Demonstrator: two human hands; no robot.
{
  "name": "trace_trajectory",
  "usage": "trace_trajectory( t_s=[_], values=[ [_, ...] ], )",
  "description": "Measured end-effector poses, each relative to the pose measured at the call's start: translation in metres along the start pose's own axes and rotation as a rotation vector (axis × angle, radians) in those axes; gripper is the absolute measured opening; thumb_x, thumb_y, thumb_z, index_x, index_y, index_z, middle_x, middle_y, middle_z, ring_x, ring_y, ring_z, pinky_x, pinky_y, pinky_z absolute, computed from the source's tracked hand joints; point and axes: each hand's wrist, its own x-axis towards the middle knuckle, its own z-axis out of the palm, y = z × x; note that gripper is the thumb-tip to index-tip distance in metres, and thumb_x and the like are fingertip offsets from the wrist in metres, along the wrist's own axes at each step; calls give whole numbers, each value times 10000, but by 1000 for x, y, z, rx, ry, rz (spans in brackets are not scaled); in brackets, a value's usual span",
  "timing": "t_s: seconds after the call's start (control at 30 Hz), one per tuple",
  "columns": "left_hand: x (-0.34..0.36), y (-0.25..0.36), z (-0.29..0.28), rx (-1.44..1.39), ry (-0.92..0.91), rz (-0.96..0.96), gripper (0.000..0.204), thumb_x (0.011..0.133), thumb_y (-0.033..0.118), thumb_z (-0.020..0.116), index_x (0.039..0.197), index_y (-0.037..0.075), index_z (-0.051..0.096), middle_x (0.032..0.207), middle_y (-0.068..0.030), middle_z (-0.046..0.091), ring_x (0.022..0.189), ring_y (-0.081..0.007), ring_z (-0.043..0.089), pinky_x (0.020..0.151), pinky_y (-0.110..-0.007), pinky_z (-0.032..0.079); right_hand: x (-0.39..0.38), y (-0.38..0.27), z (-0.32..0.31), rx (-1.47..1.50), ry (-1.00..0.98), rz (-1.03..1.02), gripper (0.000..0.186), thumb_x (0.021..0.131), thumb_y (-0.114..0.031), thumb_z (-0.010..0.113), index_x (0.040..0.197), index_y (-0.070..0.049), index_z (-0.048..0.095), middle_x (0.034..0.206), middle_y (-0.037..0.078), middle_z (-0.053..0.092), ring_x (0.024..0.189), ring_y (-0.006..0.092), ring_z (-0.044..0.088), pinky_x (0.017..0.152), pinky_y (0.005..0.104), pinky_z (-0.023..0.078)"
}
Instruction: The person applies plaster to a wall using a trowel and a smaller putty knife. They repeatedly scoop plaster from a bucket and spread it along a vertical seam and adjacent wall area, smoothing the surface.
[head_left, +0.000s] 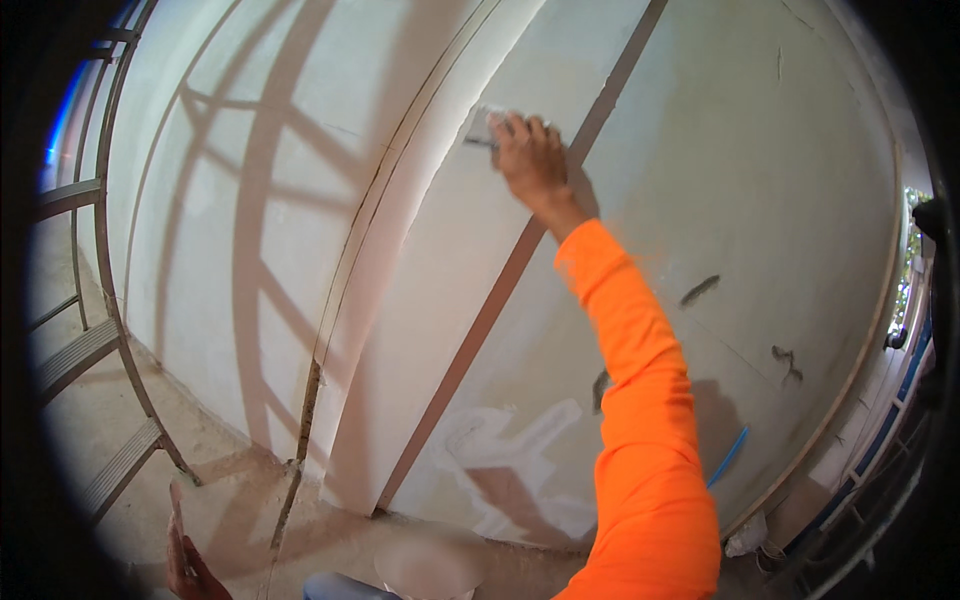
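Observation:
My right hand point(530, 160), at the end of an orange sleeve, is closed on a putty knife point(481, 128) with a flat greyish blade. The blade lies against the pale wall point(450, 270), close to the edge of a vertical recess. Fingers and motion blur hide most of its handle. Low on the left, my left hand point(188, 560) is partly in view, seen nearly edge-on with its fingers stretched out; I see nothing in it. Whitish smears of filler point(510, 440) mark the lower wall.
A metal ladder point(115, 330) stands on the left and casts shadows across the wall. Dark gouges point(700, 290) and a short blue tube point(728, 455) show at right. A blurred, pale round object point(430, 565) sits low at centre. Dusty floor point(240, 490) runs along the wall's foot.

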Motion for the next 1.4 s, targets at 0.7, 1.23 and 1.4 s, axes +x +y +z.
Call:
trace_trajectory(
  t_s=[0.7,1.23,1.4],
  values=[
    [9,8,-3,-17,-19,-63,285,1061,154,673,1249,-48,748,1198,-219,772,1009,-340,765,827,-393,595,73,155,4,-26,129,317,474,1032,-142,531,1503,-177,575,1476,69,598,1318,329,569,1094,496,466],
    [1,-12,9,-90,0,83,269,1058,126,674,1254,-41,748,1210,-211,772,1029,-294,764,837,-369,587,-196,-146,7,182,-92,-8,488,1019,-165,575,1507,-140,580,1452,126,575,1316,356,538,1128,607,397],
    [3,6,-1,-46,-33,-6,280,1060,125,670,1273,-43,740,1216,-205,773,1029,-283,768,814,-369,588,-124,-61,-33,178,-66,180,503,997,-134,589,1486,-251,595,1419,64,616,1279,307,581,1052,595,458]
  ],
)
